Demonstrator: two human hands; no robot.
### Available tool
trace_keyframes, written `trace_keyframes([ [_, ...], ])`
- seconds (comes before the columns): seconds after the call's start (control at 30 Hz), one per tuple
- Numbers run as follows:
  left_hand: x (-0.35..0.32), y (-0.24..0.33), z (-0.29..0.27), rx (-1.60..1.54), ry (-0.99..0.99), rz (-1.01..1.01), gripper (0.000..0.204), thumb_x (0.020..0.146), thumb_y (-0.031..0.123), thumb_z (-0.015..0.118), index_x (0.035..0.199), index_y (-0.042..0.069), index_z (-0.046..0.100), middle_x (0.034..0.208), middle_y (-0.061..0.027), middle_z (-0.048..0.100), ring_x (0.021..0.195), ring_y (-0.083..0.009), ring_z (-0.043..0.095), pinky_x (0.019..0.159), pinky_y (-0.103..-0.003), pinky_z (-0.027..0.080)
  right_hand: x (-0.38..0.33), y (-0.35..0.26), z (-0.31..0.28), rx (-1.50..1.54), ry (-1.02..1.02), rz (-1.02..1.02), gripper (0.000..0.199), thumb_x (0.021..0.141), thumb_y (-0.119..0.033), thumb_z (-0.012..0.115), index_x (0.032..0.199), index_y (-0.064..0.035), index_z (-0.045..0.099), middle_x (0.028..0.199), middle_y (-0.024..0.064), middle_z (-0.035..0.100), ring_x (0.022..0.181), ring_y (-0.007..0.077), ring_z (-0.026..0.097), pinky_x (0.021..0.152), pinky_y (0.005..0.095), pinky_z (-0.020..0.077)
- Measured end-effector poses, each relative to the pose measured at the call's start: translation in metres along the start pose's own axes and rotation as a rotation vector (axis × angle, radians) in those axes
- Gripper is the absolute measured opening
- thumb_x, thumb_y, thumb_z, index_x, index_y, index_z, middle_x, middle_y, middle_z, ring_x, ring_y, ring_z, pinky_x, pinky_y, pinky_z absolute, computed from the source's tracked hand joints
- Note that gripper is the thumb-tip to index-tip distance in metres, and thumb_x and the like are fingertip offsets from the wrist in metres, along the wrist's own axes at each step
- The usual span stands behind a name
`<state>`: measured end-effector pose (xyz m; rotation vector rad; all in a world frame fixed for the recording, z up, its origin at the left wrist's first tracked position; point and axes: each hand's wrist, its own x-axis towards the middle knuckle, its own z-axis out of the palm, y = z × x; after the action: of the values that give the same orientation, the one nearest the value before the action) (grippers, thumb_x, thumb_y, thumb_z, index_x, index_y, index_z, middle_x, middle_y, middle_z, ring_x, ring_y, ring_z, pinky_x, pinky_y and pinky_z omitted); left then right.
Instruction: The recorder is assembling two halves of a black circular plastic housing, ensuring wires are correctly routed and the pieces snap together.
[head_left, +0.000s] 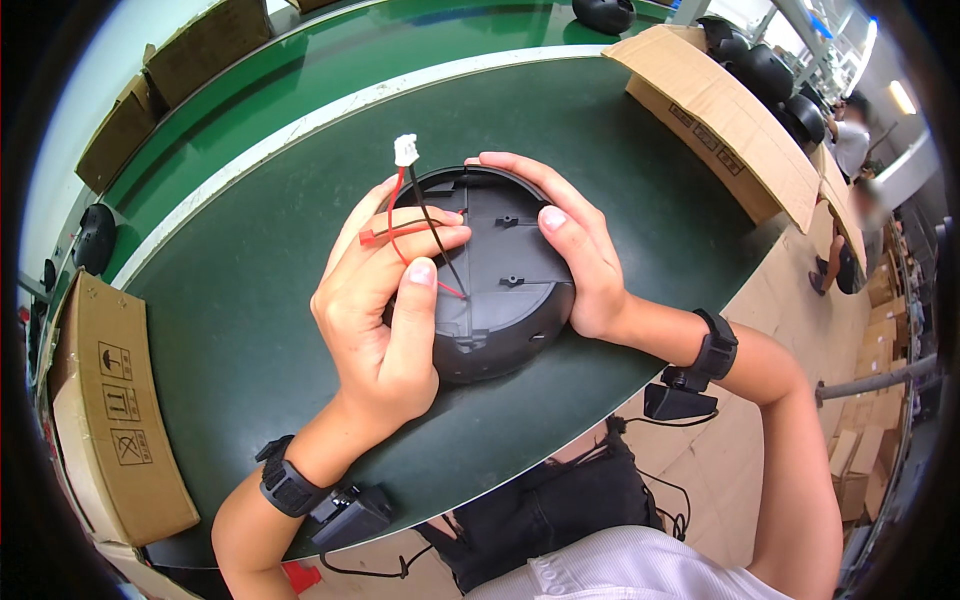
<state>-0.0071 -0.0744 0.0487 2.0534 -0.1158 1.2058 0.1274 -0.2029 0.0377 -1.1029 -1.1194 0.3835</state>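
Observation:
A round black plastic housing (505, 300) lies on the dark green table (250, 330) in front of me, its ribbed inner side facing up. Red and black wires (420, 215) rise from it and end in a small white connector (405, 150). My left hand (385, 310) grips the housing's left side, with the wires pinched between its fingers. My right hand (575, 250) clasps the housing's right edge, thumb resting on the inner face. Both wrists wear black bands with small black devices.
Brown cardboard boxes stand at the left (115, 420), far left back (180, 80) and back right (730, 130). More black housings (770, 75) sit behind the right box. A green conveyor strip (330, 60) runs behind the table. A person (850, 135) works far right.

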Motion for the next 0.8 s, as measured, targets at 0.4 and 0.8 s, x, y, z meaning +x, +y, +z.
trace_keyframes([
  [0.4, 0.000, 0.002, 0.006, 0.094, 0.016, 0.035, 0.021, 0.082, 0.004, 0.049, 0.084, -0.004, 0.068, 0.082, -0.0149, 0.068, 0.083, -0.0289, 0.066, 0.102, -0.054, 0.040, 0.000, -0.004, -0.004, -0.028, -0.027, 0.044, 0.047, 0.091, -0.018, 0.043, 0.131, 0.0060, 0.047, 0.125, 0.0171, 0.057, 0.117, 0.0222, 0.053, 0.103, 0.0318, 0.0380],
  [0.8, -0.003, 0.000, 0.004, 0.052, 0.057, 0.042, 0.022, 0.081, 0.003, 0.048, 0.085, -0.003, 0.069, 0.084, -0.0160, 0.068, 0.086, -0.0297, 0.065, 0.103, -0.054, 0.039, 0.014, -0.005, -0.014, 0.311, -0.096, 0.298, 0.051, 0.101, -0.036, 0.038, 0.131, 0.0042, 0.048, 0.131, 0.0137, 0.054, 0.120, 0.0188, 0.051, 0.103, 0.0320, 0.0395],
])
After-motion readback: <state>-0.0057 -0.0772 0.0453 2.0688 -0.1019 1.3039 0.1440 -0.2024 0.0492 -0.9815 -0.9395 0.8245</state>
